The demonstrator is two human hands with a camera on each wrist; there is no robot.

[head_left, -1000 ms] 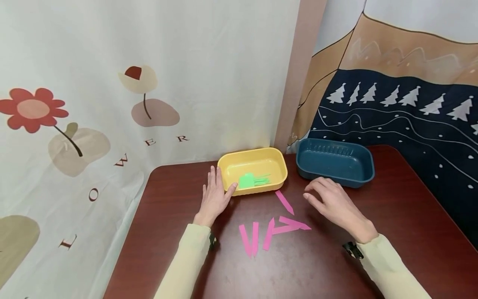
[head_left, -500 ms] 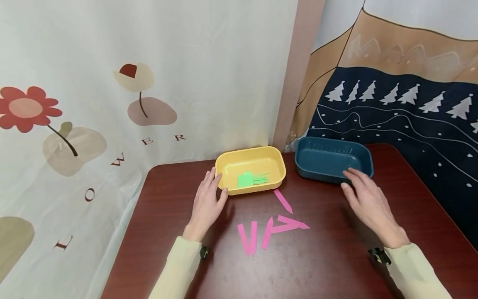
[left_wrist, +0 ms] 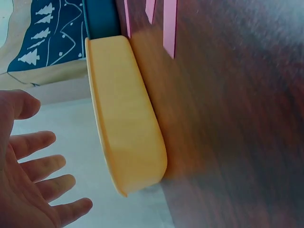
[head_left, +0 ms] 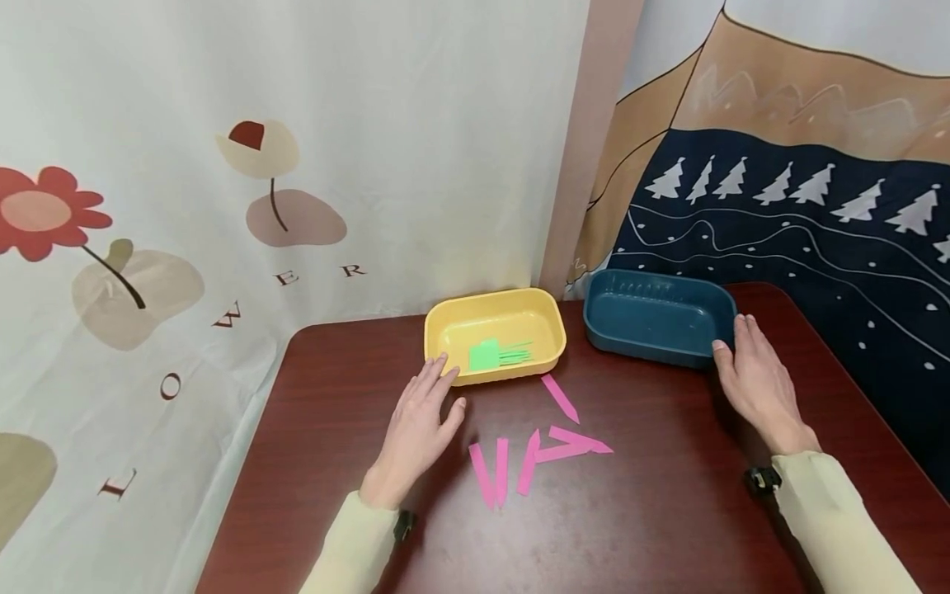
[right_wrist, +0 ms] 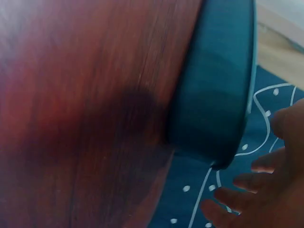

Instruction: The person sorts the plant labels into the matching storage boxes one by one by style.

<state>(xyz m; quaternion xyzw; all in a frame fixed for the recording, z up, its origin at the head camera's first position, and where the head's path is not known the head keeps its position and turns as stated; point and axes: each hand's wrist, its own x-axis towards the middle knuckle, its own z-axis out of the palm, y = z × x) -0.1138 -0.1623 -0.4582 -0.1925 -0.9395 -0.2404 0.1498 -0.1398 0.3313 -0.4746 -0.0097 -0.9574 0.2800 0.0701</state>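
Note:
My left hand (head_left: 417, 425) hovers with spread, relaxed fingers at the front left corner of the yellow tray (head_left: 505, 375); in the left wrist view its fingers (left_wrist: 42, 168) are apart from the tray wall and hold nothing. Inside that tray lie a green square (head_left: 484, 355) and several thin green strips (head_left: 515, 353). My right hand (head_left: 760, 388) is at the right end of the dark blue tray (head_left: 653, 351), its fingers extended along that end and gripping nothing. Several pink pointed strips (head_left: 526, 464) lie on the table in front of the yellow tray, two of them overlapping.
The dark red wooden table (head_left: 609, 528) has rounded back corners. Behind it hang a pale curtain (head_left: 416, 165) with flower prints and a dark blue cloth (head_left: 742, 239) with white trees. The two trays stand side by side near the back edge with a narrow gap between.
My right hand has moved right, from in front of the blue tray to its right end. My left hand has drawn back slightly from the yellow tray's left side toward its front corner.

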